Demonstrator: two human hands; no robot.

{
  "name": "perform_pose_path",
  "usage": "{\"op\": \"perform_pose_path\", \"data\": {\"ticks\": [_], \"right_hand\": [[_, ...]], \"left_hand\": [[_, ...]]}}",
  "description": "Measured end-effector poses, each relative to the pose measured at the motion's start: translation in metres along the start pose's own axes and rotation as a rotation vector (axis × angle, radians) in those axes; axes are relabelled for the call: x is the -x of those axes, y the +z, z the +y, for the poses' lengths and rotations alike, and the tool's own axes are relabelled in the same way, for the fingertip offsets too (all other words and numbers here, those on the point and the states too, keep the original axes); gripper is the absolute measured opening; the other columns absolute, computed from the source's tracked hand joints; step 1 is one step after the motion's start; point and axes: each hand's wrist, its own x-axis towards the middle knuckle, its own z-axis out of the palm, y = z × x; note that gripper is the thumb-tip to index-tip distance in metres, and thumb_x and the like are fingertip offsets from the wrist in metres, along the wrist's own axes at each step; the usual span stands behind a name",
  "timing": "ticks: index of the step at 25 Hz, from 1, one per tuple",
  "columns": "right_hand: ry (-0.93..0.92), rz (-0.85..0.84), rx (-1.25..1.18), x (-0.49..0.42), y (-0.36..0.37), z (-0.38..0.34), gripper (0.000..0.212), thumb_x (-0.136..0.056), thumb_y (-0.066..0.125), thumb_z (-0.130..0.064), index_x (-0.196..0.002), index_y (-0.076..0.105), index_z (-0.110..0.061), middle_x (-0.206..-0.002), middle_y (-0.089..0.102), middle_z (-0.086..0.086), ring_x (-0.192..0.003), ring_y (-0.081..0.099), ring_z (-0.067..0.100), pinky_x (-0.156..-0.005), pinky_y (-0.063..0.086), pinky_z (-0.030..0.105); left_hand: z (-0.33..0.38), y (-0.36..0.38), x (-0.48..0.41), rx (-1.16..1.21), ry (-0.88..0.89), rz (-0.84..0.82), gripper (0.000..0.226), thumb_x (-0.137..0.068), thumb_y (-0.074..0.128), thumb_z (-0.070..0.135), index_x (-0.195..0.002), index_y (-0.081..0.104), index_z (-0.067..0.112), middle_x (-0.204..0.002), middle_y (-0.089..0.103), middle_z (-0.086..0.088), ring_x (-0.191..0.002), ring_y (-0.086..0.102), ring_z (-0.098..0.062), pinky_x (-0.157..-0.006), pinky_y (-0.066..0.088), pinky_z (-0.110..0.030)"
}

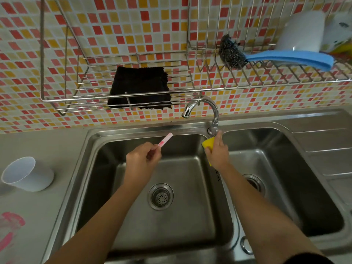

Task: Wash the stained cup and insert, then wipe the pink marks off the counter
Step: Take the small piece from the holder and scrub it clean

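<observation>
Head view is showing both hands working over the left basin point(99, 168) of a double stainless sink. The left hand point(142, 159) is pinching the near end of the insert point(165, 139), a slim white piece carrying a pink stain, and is holding it angled up toward the back rim of the basin. The right hand point(217, 155) is gripping a yellow sponge point(207, 144) against the palm while its fingertips are reaching the base of the faucet point(208, 106). The cup point(28, 175), white, is sitting on the desk point(47, 141) left of the sink, well apart from both hands. Pink marks point(11, 221) are showing on the desk near its front left edge. A black cloth point(140, 86) is lying on the wire rack point(89, 88) above the sink, and a steel-wool scrubber point(230, 54) with a blue handle is resting farther right.
</observation>
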Motion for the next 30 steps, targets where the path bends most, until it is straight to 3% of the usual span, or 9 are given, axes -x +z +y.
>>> {"op": "perform_pose_path", "data": {"ticks": [7, 10, 12, 14, 17, 19, 22, 25, 30], "right_hand": [[-0.125, -0.026, 0.238, 0.004, -0.002, 0.011, 0.075, -0.094, 0.046, -0.027, -0.150, -0.001, -0.012, -0.160, -0.002, 0.003, -0.109, 0.047, 0.035, -0.091, 0.039, 0.039], [-0.139, 0.097, 0.075, 0.008, -0.005, 0.011, 0.070, -0.092, 0.045, -0.026, -0.149, 0.010, -0.007, -0.157, 0.014, 0.012, -0.111, 0.048, 0.036, -0.092, 0.038, 0.039], [-0.136, 0.214, -0.179, 0.018, -0.008, -0.002, 0.060, -0.091, 0.044, -0.026, -0.145, 0.026, -0.007, -0.144, 0.031, 0.016, -0.108, 0.050, 0.029, -0.090, 0.042, 0.038], [-0.194, 0.259, -0.338, 0.032, -0.010, -0.026, 0.054, -0.092, 0.044, -0.029, -0.140, 0.033, -0.008, -0.135, 0.032, 0.015, -0.102, 0.048, 0.020, -0.086, 0.044, 0.033], [-0.297, 0.192, -0.408, 0.036, -0.010, -0.059, 0.048, -0.097, 0.047, -0.028, -0.139, 0.035, -0.009, -0.128, 0.030, 0.012, -0.102, 0.041, 0.010, -0.085, 0.035, 0.018], [-0.260, 0.220, -0.506, 0.028, -0.013, -0.073, 0.044, -0.098, 0.046, -0.024, -0.137, 0.036, -0.007, -0.123, 0.036, 0.010, -0.099, 0.042, 0.007, -0.080, 0.036, 0.013], [-0.379, 0.237, -0.442, 0.017, -0.015, -0.073, 0.027, -0.097, 0.047, -0.018, -0.119, 0.049, -0.002, -0.112, 0.050, 0.013, -0.093, 0.048, 0.010, -0.078, 0.041, 0.025], [-0.411, 0.246, -0.352, 0.010, -0.012, -0.067, 0.023, -0.097, 0.047, -0.015, -0.111, 0.057, 0.000, -0.107, 0.053, 0.013, -0.090, 0.046, 0.009, -0.078, 0.044, 0.032], [-0.487, 0.230, -0.338, 0.009, -0.010, -0.065, 0.021, -0.096, 0.049, -0.013, -0.107, 0.060, 0.001, -0.104, 0.053, 0.012, -0.088, 0.046, 0.006, -0.077, 0.040, 0.022]], "left_hand": [[0.007, 0.023, -0.007, 0.022, -0.086, -0.022, 0.010, -0.082, 0.067, 0.008, -0.075, 0.067, 0.002, -0.063, 0.064, -0.007, -0.055, 0.056, -0.018, -0.054, 0.040, -0.016], [0.004, 0.024, -0.009, 0.021, -0.066, -0.028, 0.009, -0.082, 0.067, 0.008, -0.076, 0.068, 0.002, -0.064, 0.065, -0.006, -0.056, 0.057, -0.018, -0.055, 0.045, -0.022], [0.003, 0.026, -0.011, 0.015, -0.073, -0.024, 0.008, -0.083, 0.068, 0.009, -0.078, 0.068, 0.002, -0.065, 0.065, -0.002, -0.056, 0.057, -0.015, -0.056, 0.045, -0.015], [0.005, 0.033, -0.016, 0.052, -0.143, -0.022, 0.010, -0.083, 0.067, 0.013, -0.081, 0.069, 0.004, -0.068, 0.065, 0.000, -0.058, 0.058, -0.013, -0.058, 0.044, -0.011], [0.015, 0.050, -0.026, 0.198, -0.264, -0.088, 0.019, -0.083, 0.069, 0.025, -0.079, 0.071, 0.007, -0.068, 0.070, -0.003, -0.062, 0.064, -0.018, -0.065, 0.053, -0.029], [0.022, 0.057, -0.030, 0.280, -0.314, -0.135, 0.022, -0.082, 0.070, 0.030, -0.075, 0.071, 0.009, -0.063, 0.068, 0.001, -0.062, 0.066, -0.017, -0.066, 0.053, -0.029], [0.019, 0.058, -0.035, 0.296, -0.304, -0.125, 0.016, -0.083, 0.069, 0.023, -0.075, 0.070, 0.009, -0.064, 0.068, -0.002, -0.063, 0.065, -0.018, -0.068, 0.053, -0.028], [0.012, 0.052, -0.033, 0.162, -0.140, -0.125, 0.011, -0.082, 0.070, 0.014, -0.077, 0.071, 0.004, -0.068, 0.069, -0.005, -0.060, 0.060, -0.015, -0.062, 0.042, -0.011], [-0.004, 0.052, -0.032, -0.163, 0.467, -0.076, 0.019, -0.082, 0.056, 0.012, -0.067, 0.063, 0.003, -0.062, 0.061, -0.009, -0.054, 0.056, -0.022, -0.052, 0.045, -0.027]]}}
